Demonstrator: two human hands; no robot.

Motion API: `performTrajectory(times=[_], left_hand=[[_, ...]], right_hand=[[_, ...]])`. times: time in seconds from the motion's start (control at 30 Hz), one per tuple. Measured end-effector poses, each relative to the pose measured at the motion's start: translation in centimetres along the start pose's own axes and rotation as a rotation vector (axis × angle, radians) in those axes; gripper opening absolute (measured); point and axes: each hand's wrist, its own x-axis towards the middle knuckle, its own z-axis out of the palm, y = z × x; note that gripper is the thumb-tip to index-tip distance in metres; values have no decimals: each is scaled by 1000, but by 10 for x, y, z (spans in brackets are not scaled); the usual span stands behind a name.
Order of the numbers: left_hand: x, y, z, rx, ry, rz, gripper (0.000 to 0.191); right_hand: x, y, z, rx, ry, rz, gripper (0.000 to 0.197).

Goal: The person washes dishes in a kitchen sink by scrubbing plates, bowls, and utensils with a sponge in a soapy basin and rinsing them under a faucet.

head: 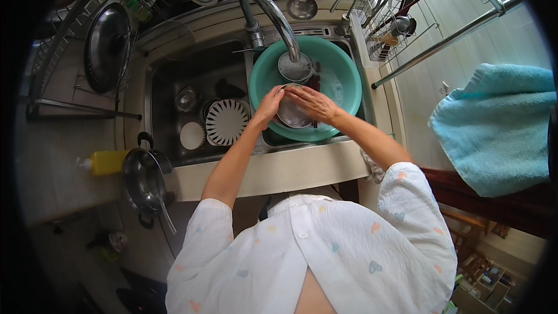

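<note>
My left hand (269,107) grips the left side of a round bowl (293,115) over a green plastic basin (351,109). Across the bowl's upper right side lies my right hand (314,104), its fingers bent over the rim and partly hiding it. Behind this bowl, a second bowl (295,69) with suds in it sits in the basin under the spout of a chrome faucet (279,17). Dark reddish-brown chopsticks (316,79) lie in the soapy water, partly covered by my right hand. The basin rests in the right sink bowl.
The left sink compartment (174,74) holds a fluted white dish (227,122), a small round dish (192,135) and a clear glass item (186,98). A steel pot (141,181) stands left, beside a yellow bottle (107,162). A ladle (301,6) hangs behind; a utensil rack (383,35) stands right.
</note>
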Motion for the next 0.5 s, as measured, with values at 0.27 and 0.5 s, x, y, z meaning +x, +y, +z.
performTrajectory(times=[0.27,0.5], left_hand=[[3,-22,24,-341,284,-63,57],[-35,-24,20,-1104,-206,-82,78]], right_hand=[[37,-42,-21,1018,94,502,37],[52,-12,-76,2054,262,936,24]])
